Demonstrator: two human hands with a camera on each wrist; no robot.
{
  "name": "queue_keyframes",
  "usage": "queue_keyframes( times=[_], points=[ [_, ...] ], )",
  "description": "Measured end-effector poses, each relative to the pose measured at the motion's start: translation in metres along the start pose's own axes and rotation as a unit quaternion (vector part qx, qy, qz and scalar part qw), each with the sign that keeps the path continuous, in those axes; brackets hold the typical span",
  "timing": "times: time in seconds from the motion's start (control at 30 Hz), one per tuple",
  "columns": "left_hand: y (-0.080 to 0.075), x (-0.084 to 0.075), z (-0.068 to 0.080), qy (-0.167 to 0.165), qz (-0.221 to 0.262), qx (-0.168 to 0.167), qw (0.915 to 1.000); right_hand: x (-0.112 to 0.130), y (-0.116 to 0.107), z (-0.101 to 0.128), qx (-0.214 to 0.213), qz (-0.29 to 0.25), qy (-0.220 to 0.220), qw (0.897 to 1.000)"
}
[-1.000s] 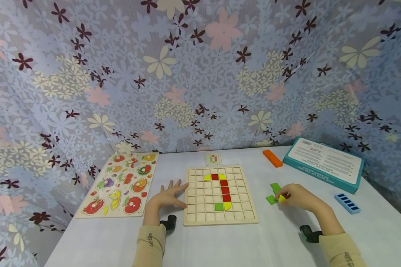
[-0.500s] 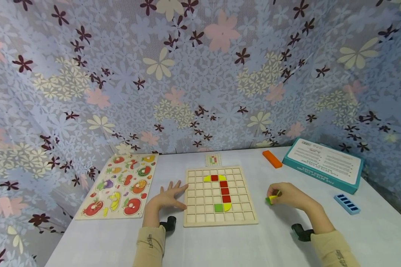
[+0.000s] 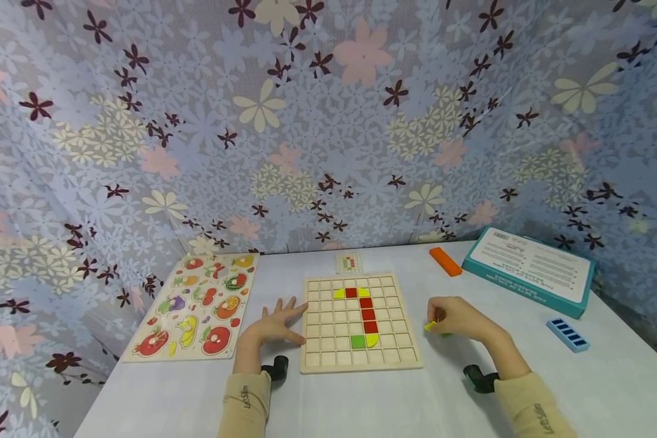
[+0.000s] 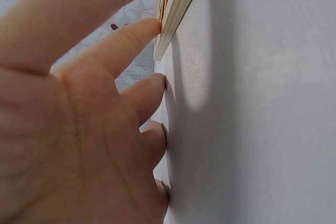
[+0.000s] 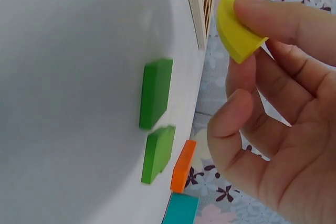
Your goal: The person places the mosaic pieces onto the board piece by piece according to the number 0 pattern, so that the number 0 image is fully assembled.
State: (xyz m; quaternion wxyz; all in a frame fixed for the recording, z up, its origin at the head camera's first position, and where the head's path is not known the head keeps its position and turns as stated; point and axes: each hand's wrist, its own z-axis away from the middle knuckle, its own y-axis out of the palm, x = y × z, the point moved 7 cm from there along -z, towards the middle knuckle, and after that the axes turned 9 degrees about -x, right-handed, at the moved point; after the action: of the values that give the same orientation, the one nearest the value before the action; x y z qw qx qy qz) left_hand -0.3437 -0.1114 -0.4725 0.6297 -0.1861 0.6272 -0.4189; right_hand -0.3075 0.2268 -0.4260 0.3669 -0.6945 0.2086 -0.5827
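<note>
A wooden grid board [image 3: 359, 364] lies on the white table, with red, yellow and green tiles set in it in a hook shape. My right hand [image 3: 453, 317] pinches a yellow quarter-round tile [image 5: 237, 30] just right of the board, a little above the table. Two green square tiles [image 5: 156, 92] lie on the table under that hand. My left hand [image 3: 274, 324] rests flat on the table with spread fingers [image 4: 137, 34] touching the board's left edge [image 4: 181, 4].
A fruit peg puzzle [image 3: 197, 304] lies at the left. A small pattern card [image 3: 350, 262] sits behind the board. An orange block [image 3: 445, 261], a teal box [image 3: 531, 268] and a blue slotted piece [image 3: 567, 334] are at the right. Flowered cloth hangs behind.
My right hand lifted the yellow tile off the table and moved left toward the board; the green tiles are now hidden under it in the head view. The left hand stayed still.
</note>
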Motion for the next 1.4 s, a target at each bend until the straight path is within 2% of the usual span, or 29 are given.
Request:
queue_keyframes(
  times=[0.43,0.7,0.93,1.17,1.4],
  points=[
    [-0.001,-0.002,0.0,0.0,0.0,-0.003,1.0,0.014,0.017,-0.013,0.012,0.0,0.019,1.0],
    [-0.001,-0.004,0.001,0.0,0.006,-0.001,1.0,0.028,0.025,-0.022,0.022,0.004,-0.01,1.0],
    [0.0,-0.004,0.001,0.0,0.004,0.0,1.0,0.037,0.033,-0.028,0.025,-0.018,-0.014,0.999],
    [0.0,-0.004,0.001,0.001,0.004,-0.001,1.0,0.049,0.04,-0.033,0.03,-0.016,-0.065,0.997],
    [-0.001,-0.003,0.002,0.0,0.006,0.0,1.0,0.058,0.051,-0.04,0.032,-0.027,-0.065,0.997]
  ],
)
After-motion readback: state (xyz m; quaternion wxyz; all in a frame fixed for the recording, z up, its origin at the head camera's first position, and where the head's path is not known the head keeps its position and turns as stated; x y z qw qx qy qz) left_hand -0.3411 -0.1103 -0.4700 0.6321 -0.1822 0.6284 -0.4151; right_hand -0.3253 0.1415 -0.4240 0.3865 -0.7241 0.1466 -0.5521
